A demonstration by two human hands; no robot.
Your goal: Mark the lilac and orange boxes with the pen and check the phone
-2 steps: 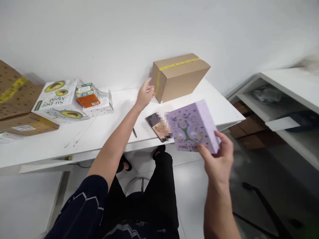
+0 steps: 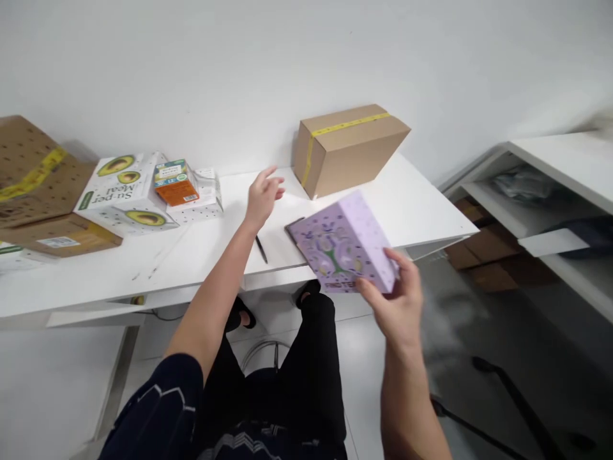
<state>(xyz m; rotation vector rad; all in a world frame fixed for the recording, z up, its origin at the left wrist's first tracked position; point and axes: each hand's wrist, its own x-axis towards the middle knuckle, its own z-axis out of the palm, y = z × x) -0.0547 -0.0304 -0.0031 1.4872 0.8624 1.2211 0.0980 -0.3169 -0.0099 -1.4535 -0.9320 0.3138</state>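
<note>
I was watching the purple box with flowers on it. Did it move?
Yes. The purple flowered cardboard box in the right hand moved left, now covering more of the dark phone lying on the white table.

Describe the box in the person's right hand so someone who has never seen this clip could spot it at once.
Start at the white table against the wall, then drop to its near edge, right of the pen. There the right hand holds the purple box, tilted, by its lower right corner. It is pale lilac with a green plant motif, unlike the plain brown carton behind it.
</note>
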